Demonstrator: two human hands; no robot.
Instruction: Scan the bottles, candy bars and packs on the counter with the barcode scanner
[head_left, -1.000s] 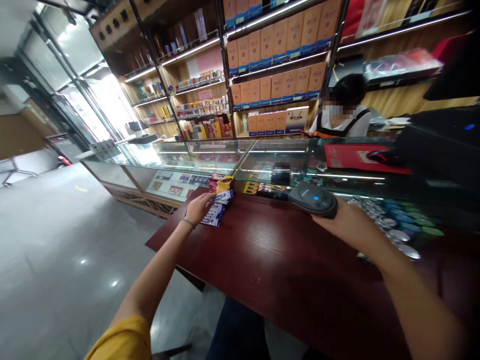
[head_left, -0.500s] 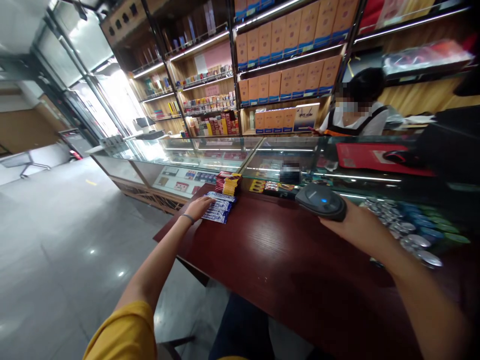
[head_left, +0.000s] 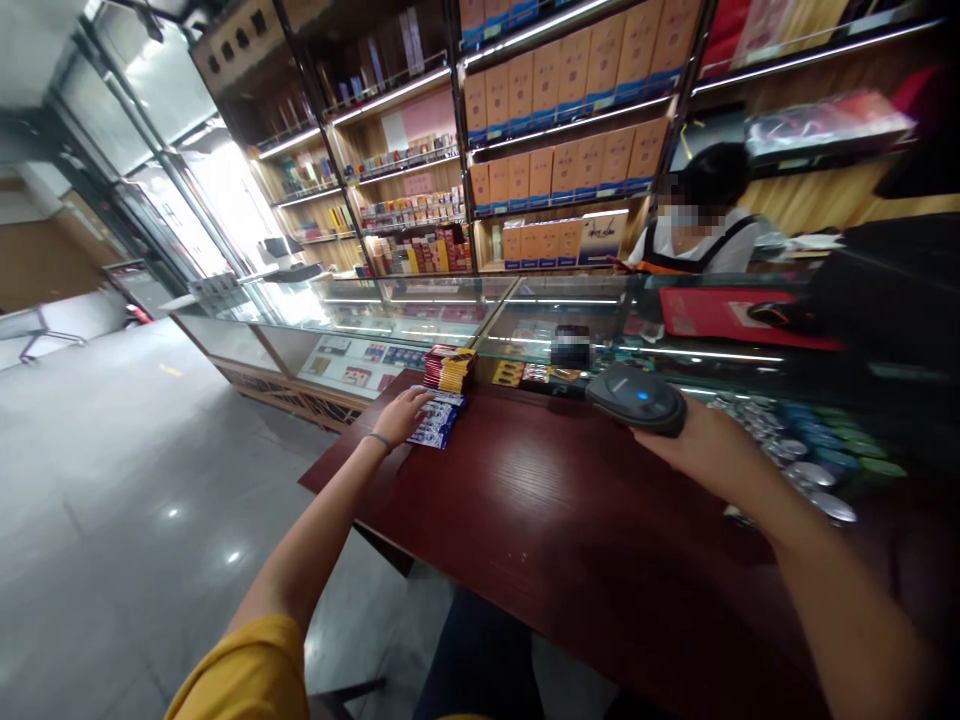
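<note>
My left hand (head_left: 403,413) lies over the left side of a row of blue-and-white packets (head_left: 437,428), fingers stretched across them. Just behind that row, several red-and-yellow packets (head_left: 448,369) are lined up close together on the dark red table (head_left: 517,500). Held above the table's right part is a black barcode scanner (head_left: 637,397) with a lit blue light. My right hand (head_left: 694,430) is wrapped round its handle, and most of the grip is hidden. The scanner's head points left, toward the packets.
Several cans (head_left: 814,475) with silver, blue and green tops stand right of my right hand. A glass display counter (head_left: 412,310) borders the table's far side. Behind it a person in a dark apron (head_left: 694,245) is near a red mat (head_left: 712,315). Boxes (head_left: 562,175) fill the shelves.
The view has shifted slightly. My left hand has moved a little over the blue-and-white packets, covering more of them. My right hand still holds the scanner in about the same place.
</note>
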